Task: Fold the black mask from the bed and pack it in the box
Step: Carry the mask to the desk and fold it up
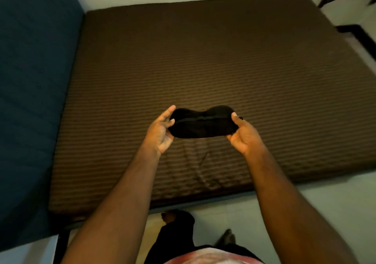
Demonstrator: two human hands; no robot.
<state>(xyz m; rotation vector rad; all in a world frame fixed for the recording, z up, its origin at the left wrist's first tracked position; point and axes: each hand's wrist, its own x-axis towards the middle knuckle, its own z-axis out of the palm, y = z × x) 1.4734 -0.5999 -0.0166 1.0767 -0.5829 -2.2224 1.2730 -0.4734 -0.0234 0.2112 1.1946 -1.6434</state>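
Both forearms cropped below; left hand [161, 130], right hand [243, 134] gripping mask [201, 124] ends

Both forearms are seen bare up to the frame edge, with no sleeve reaching them. No ring, watch or band is seen on the left hand [160, 130] or the right hand [243, 135]. Short, pale nails are shown on the fingertips. Below the hands, at the bottom edge, a garment [205, 258] in white with blurred reddish patches is worn on the torso. Black trousers [175, 235] are worn beneath it. Bare feet [227, 238] are seen below the hands.
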